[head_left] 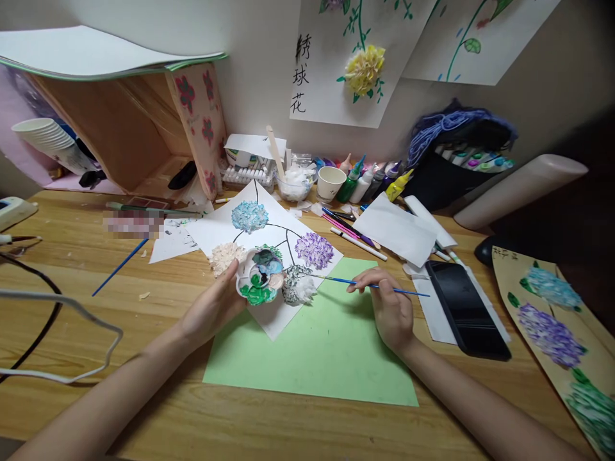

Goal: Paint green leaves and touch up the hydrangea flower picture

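Note:
My left hand (pixel 216 301) grips a white flower-shaped paint palette (pixel 243 282) by its left edge, above the lower part of a white sheet. Green, dark, pale blue and peach paint lies in its wells. My right hand (pixel 387 304) pinches a thin blue paintbrush (pixel 353 282), its tip pointing left at a grey-and-white textured flower (pixel 300 285); whether the tip touches it I cannot tell. On the white sheet (pixel 276 320) are also a blue flower (pixel 250 216), a purple flower (pixel 314 250) and a peach flower (pixel 225 257), joined by dark stems. The palette hides part of the sheet.
Green paper (pixel 312 365) lies beneath the white sheet. A black phone (pixel 466 307) rests at right, beside a painted flower panel (pixel 542 314). Paint bottles (pixel 358 186), a paper cup (pixel 330 184) and pens (pixel 355 237) stand or lie behind. Cables (pixel 62 336) and another blue brush (pixel 120 266) are at left.

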`<state>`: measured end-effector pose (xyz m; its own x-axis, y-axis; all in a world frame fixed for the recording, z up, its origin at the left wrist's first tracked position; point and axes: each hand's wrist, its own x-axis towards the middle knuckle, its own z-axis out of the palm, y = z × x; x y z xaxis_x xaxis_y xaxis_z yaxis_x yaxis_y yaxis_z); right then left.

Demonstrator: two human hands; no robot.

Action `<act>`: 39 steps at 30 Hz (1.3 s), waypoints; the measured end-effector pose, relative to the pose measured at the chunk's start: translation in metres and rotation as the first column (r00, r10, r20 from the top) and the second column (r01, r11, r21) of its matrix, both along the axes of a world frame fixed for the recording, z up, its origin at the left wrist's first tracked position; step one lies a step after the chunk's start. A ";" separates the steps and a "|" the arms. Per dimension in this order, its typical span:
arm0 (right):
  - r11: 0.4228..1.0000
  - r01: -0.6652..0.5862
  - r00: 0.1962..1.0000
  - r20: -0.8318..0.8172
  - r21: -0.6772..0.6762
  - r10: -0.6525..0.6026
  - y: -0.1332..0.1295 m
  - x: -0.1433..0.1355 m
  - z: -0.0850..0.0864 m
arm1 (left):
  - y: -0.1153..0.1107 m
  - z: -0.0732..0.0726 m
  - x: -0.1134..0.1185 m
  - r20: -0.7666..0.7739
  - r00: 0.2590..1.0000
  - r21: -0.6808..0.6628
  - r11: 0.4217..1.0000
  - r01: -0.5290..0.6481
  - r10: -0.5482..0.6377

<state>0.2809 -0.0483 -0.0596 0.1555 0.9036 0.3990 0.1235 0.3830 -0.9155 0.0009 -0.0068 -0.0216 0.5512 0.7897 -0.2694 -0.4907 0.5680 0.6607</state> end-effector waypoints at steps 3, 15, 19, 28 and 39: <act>0.999 -0.038 0.998 0.039 -0.016 0.039 -0.001 0.000 0.000 | 0.001 0.001 0.000 0.011 1.000 0.002 1.000 0.019 -0.019; 0.996 -0.079 0.992 0.090 -0.049 0.083 -0.001 0.001 -0.002 | -0.001 0.003 0.001 -0.037 0.999 -0.006 1.000 0.004 -0.005; 0.995 -0.073 0.991 0.110 -0.070 0.080 0.000 0.001 -0.001 | -0.001 0.002 0.000 -0.045 0.999 -0.009 1.000 0.011 -0.011; 0.995 -0.051 0.998 0.040 -0.086 0.055 0.000 0.000 0.000 | 0.000 0.002 -0.001 -0.003 1.000 0.018 0.999 0.031 -0.031; 0.990 -0.137 0.990 0.042 -0.041 0.138 -0.001 0.001 0.000 | -0.001 0.009 0.001 -0.016 1.000 0.006 1.000 0.023 -0.023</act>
